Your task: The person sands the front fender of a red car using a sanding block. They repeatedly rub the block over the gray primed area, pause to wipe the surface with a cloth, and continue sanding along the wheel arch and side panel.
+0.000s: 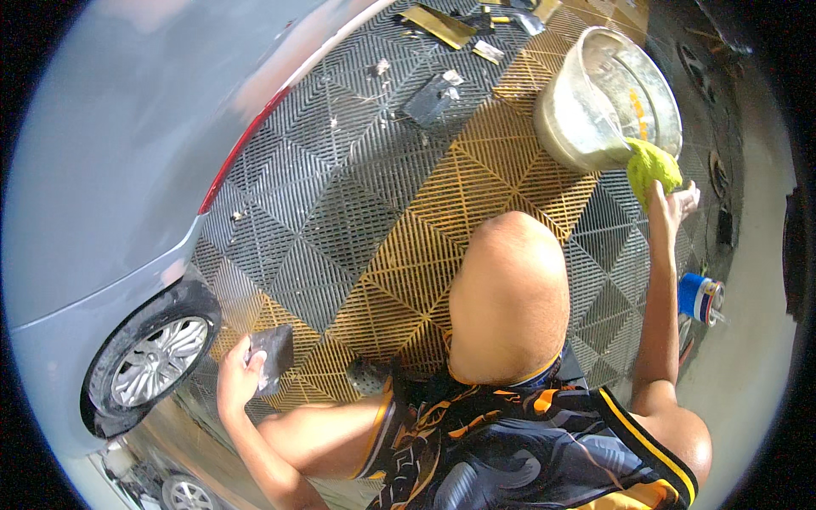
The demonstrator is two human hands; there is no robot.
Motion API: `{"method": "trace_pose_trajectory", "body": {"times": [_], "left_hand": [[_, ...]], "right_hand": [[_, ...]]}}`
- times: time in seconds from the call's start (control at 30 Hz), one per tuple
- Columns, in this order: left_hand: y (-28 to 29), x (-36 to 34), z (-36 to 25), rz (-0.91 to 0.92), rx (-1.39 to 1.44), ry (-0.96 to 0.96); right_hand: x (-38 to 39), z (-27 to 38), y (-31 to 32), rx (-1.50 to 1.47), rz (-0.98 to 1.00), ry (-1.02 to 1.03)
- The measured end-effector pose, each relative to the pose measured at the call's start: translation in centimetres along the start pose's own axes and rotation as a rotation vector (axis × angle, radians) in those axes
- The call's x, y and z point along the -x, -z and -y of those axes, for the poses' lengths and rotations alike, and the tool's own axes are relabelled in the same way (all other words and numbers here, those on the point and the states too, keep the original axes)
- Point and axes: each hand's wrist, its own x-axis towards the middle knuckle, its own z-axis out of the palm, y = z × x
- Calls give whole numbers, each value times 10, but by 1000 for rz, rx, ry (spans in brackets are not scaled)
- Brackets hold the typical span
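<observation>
My left hand (238, 380) grips a dark grey, flat sheet (275, 357) that looks like sandpaper, low beside the car wheel (161, 357). The thumb lies over its near edge. Out to the right, my right hand (670, 206) is closed on a yellow-green cloth (653, 166), which lies against the rim of a metal bucket (565, 115). Part of the bucket's inside shows; whether it holds water I cannot tell. Along the left stands a grey car (110, 187) with dull patches on its body and a red strip (246, 149) low on its edge.
Grey and yellow slotted tiles (425, 229) cover the floor. Several scraps and a dark flat piece (432, 98) are scattered at the far side, near a gold-coloured sheet (438, 25). A blue and white can (701, 297) is at the right. My bent knee (514, 289) rises between my arms.
</observation>
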Motion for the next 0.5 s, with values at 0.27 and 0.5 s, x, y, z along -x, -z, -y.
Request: {"method": "trace_pose_trajectory", "body": {"times": [0.27, 0.5], "left_hand": [[-7, -15, -31, -261, 284, -9], [-47, -88, -164, -391, 869, -353]], "right_hand": [[0, 160, 34, -550, 169, 437], [68, 338, -2, -1224, 1777, 565]]}}
